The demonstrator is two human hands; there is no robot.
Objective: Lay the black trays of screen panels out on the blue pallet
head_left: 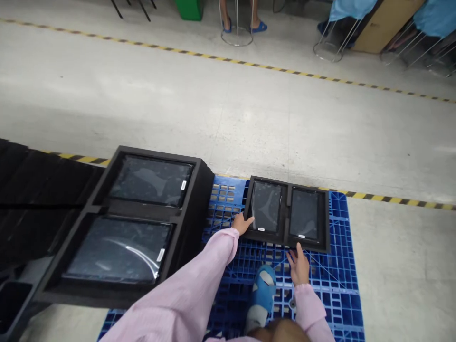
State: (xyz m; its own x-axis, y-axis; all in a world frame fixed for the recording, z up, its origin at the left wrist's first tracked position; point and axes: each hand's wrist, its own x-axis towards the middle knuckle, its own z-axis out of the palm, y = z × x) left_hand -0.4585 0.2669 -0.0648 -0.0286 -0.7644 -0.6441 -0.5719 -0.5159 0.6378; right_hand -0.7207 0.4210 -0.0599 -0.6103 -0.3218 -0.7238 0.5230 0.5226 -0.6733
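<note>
Left hand first: from where I watch, it sits at the nine o'clock edge of the low black tray, fingers curled over the rim beside the left screen panel, thumb on top, a narrow pinch on the tray wall. That pink sleeve runs long and nearly straight, so the reach is stretched. I judge the grip could slip, since only the fingertips hold. At nine o'clock of the hand stands the tall stack of trays, near but apart; a swing that way could knock it. The tray lies flat on the blue pallet, toward its far edge. Right hand hovers at the tray's six o'clock edge, palm down, fingers spread, holding nothing, not quite touching as far as I can tell. A blue shoe rests on the pallet grid; uneven footing there could tilt the tray and slide the right screen panel.
</note>
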